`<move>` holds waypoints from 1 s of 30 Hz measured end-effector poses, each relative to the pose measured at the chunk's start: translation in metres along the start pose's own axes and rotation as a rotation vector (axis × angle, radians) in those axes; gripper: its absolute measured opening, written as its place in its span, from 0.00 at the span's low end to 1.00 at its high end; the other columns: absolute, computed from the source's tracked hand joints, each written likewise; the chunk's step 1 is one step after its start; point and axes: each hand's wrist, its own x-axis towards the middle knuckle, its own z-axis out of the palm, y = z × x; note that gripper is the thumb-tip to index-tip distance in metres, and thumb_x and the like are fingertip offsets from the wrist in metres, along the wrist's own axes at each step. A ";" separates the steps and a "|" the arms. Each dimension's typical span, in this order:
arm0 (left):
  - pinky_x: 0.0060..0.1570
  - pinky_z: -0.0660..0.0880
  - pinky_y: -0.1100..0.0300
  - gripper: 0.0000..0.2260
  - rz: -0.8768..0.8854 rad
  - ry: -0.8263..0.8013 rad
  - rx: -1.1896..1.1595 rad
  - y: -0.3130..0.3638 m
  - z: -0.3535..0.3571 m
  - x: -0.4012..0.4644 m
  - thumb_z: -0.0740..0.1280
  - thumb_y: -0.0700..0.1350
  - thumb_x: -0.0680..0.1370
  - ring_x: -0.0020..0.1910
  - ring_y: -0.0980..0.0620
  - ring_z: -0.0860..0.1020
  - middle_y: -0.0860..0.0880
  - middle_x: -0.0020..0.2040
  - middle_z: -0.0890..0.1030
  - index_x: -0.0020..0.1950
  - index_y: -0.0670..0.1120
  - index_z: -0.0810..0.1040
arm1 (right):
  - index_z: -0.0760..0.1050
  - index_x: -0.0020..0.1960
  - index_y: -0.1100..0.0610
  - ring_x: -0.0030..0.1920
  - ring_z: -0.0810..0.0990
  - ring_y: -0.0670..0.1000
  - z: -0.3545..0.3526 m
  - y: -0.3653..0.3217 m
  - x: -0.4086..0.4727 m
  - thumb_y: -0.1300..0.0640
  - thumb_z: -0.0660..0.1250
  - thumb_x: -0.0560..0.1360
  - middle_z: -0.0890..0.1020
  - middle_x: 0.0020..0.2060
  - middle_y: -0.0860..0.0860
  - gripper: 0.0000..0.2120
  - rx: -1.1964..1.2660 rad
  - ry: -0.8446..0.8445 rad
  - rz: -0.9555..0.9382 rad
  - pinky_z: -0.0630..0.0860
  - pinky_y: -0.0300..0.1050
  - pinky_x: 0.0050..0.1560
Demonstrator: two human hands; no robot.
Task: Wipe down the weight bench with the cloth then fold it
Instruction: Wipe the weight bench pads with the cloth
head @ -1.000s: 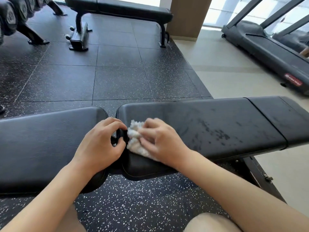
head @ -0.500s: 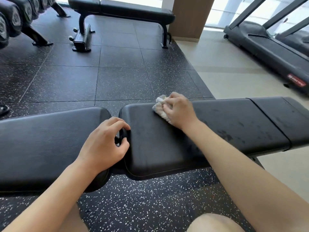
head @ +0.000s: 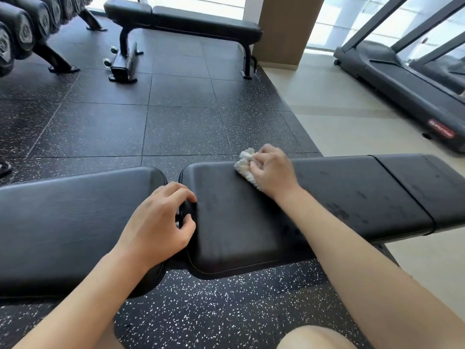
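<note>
My right hand (head: 273, 170) clamped the crumpled white terry cloth (head: 245, 166) beneath curled fingers on the black padded weight bench (head: 251, 222); left hand (head: 161, 222) gripped the pad gap (overlapping strokes advised).

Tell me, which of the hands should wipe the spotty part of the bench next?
Probably the right hand: it already grips the cloth on the bench, beside the spots. The left hand rests at the pad gap.

2nd bench (head: 191, 23) far back – dumbbell rack (head: 22, 34) left, treadmill (head: 402, 79) right.
</note>
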 end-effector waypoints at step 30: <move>0.56 0.76 0.58 0.14 0.027 0.007 -0.039 -0.007 0.002 -0.002 0.72 0.40 0.72 0.55 0.53 0.78 0.59 0.55 0.79 0.55 0.52 0.81 | 0.81 0.47 0.52 0.47 0.74 0.51 0.000 -0.058 -0.106 0.52 0.66 0.80 0.77 0.47 0.46 0.06 0.216 -0.086 -0.416 0.75 0.47 0.50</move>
